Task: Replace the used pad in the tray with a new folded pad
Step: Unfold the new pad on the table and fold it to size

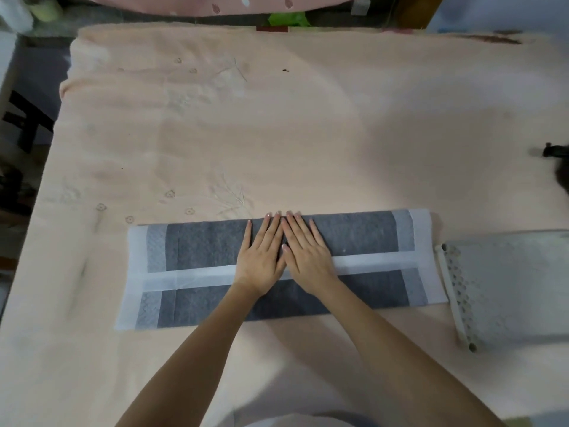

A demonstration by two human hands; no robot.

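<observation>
A grey pad (200, 245) with white borders lies flat on the peach-coloured cloth, folded into a long strip with a white seam running along its middle. My left hand (261, 254) and my right hand (304, 248) rest palm-down side by side on the pad's centre, fingers spread and pointing away from me. Neither hand grips anything. A white tray (458, 300) with a perforated rim sits just right of the pad, partly cut off by the frame edge; what lies inside it looks pale and blurred.
The peach cloth (277, 124) covers a wide table top. A dark object (554, 151) sits at the far right edge. Clutter and a pink patterned fabric (246, 3) lie beyond the table's far edge.
</observation>
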